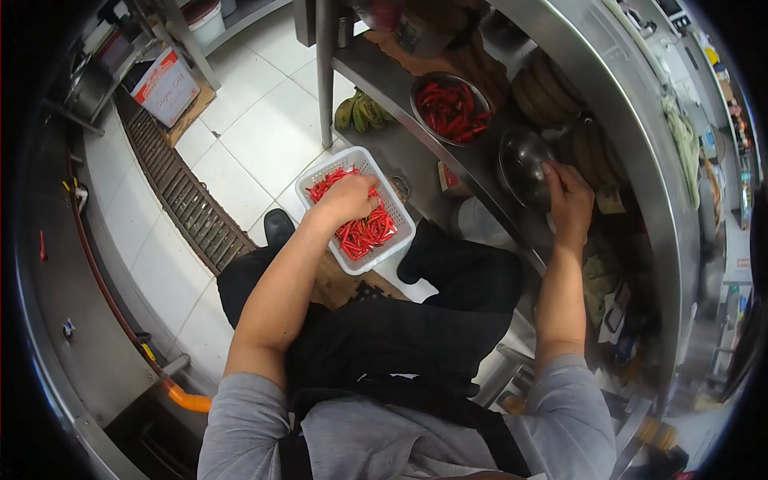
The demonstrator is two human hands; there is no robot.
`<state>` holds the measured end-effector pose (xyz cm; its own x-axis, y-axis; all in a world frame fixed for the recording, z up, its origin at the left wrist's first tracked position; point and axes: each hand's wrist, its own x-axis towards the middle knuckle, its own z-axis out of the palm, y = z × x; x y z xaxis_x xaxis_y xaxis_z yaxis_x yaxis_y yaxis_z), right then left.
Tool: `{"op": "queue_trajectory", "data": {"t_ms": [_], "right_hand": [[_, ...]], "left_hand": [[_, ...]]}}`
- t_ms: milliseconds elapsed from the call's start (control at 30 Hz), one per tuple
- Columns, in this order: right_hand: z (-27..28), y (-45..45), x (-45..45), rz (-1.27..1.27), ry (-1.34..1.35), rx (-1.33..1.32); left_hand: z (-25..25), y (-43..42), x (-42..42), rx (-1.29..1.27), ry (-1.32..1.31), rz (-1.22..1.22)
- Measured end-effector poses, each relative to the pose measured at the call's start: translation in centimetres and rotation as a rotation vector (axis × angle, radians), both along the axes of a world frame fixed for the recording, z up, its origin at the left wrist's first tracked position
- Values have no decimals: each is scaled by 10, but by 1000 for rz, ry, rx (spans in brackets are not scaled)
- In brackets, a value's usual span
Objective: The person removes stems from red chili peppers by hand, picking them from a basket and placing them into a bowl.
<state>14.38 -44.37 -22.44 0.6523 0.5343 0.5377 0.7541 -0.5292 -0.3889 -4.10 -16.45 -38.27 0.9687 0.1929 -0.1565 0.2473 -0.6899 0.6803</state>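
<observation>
A white perforated plastic basket [306,190] full of small red chili peppers [364,236] stands low in front of me, between my legs. My left hand [352,198] reaches into it, fingers curled down among the chilies; its fingertips are partly hidden. My right hand [570,196] is at the right edge of a shiny metal bowl [522,160] on the shelf, its fingers bent together at the rim. The bowl looks tilted, and I cannot make out its contents. Beyond it on the shelf, a second metal bowl [414,104] holds larger red chili peppers [452,110].
A steel shelf unit [480,172] runs along my right. Green bananas [364,112] lie under it. A floor drain grate [180,188] crosses the white tiles [248,152] at left. A cardboard box [166,88] stands at the far left.
</observation>
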Motion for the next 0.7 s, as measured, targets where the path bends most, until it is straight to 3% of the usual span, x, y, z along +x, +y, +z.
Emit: {"op": "queue_trajectory", "data": {"t_ms": [233, 367, 467, 567, 633, 700], "right_hand": [[-18, 120, 21, 278, 126, -61], [-40, 163, 45, 95, 215, -331], [-48, 173, 56, 156, 207, -243], [-38, 169, 54, 184, 385, -91], [-14, 160, 43, 30, 532, -2], [-14, 150, 48, 33, 571, 71]], "left_hand": [[-2, 6, -2, 12, -91, 14], [2, 9, -3, 60, -160, 29], [11, 11, -5, 36, -150, 61], [15, 12, -6, 11, -126, 70], [14, 12, -7, 9, -140, 64], [14, 11, -6, 12, -157, 55]]}}
